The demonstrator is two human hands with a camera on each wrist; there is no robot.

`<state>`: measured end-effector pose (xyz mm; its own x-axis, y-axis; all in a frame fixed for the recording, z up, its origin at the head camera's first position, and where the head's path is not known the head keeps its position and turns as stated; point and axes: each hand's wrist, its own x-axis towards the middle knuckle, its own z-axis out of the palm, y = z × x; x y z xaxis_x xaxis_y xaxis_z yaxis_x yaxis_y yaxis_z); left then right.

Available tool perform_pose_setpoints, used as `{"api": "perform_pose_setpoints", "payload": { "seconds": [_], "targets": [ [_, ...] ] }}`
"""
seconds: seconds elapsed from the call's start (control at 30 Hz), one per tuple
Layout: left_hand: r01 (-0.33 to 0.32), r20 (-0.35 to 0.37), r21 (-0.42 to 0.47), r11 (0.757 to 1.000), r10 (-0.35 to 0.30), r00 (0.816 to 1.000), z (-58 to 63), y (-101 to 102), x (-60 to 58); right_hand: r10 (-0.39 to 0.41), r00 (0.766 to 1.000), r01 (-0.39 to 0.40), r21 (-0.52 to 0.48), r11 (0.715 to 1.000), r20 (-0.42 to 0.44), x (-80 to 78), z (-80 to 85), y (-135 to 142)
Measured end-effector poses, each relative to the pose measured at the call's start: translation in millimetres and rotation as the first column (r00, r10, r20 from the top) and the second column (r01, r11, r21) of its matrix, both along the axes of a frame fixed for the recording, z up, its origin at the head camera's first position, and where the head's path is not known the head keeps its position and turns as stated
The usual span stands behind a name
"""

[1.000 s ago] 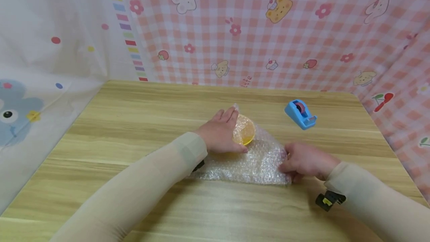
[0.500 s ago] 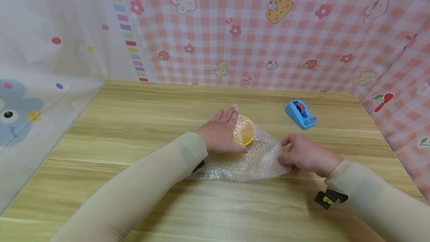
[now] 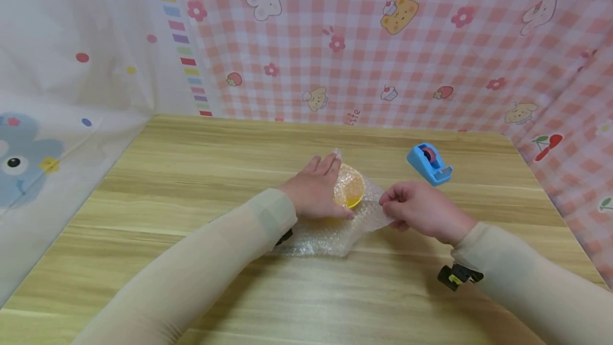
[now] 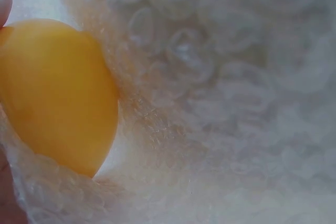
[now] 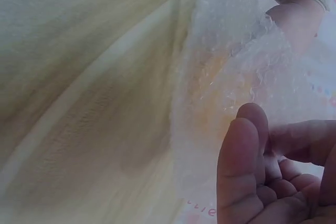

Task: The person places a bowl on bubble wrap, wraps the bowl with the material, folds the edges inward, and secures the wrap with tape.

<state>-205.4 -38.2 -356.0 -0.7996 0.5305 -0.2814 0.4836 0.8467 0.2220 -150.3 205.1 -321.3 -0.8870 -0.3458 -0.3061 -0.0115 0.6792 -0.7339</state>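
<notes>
The left hand (image 3: 313, 191) lies with straight fingers against the yellow bowl (image 3: 349, 189), pressing it on its side through the bubble wrap (image 3: 330, 230); the bowl sits just right of that hand, its opening toward the right hand (image 3: 421, 209); the right hand pinches the wrap's edge, lifted close beside the bowl; a blue tape dispenser (image 3: 429, 162) stands beyond the right hand, apart.

The bowl (image 3: 349, 190) is yellow, the bubble wrap (image 3: 325, 233) is see-through white, the tape holder (image 3: 429, 163) is blue, and the curtain (image 3: 431, 41) has pink checks.
</notes>
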Motion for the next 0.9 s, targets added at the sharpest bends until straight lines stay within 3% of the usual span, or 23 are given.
{"api": "perform_pose_setpoints", "payload": {
  "seconds": [0.3, 0.43, 0.57, 0.77, 0.9],
  "targets": [
    [-0.013, 0.037, 0.028, 1.000, 0.012, 0.999, 3.0, -1.3, -0.2, -0.023, 1.000, 0.023, -0.010, 1.000, 0.001, -9.1, 8.1, -10.4],
    [-0.018, 0.073, 0.063, 0.998, 0.014, 0.997, 6.1, -2.8, -0.1, 0.003, 1.000, -0.003, 0.014, 1.000, -0.022, -13.4, 8.7, -11.9],
    [-0.007, 0.090, 0.082, 0.997, 0.000, 0.996, 7.8, -4.3, -0.8, 0.056, 0.992, -0.046, 0.094, 0.995, -0.110, -17.5, 6.4, -13.1],
    [-0.013, 0.094, 0.094, 0.995, 0.004, 0.996, 7.8, -5.4, -1.6, 0.103, 0.966, -0.047, 0.230, 0.972, -0.238, -25.6, 3.0, -24.2],
    [-0.004, 0.090, 0.102, 0.995, -0.006, 0.996, 7.9, -5.2, -1.9, 0.148, 0.928, -0.040, 0.304, 0.952, -0.342, -31.2, -0.6, -34.5]
  ]
}}
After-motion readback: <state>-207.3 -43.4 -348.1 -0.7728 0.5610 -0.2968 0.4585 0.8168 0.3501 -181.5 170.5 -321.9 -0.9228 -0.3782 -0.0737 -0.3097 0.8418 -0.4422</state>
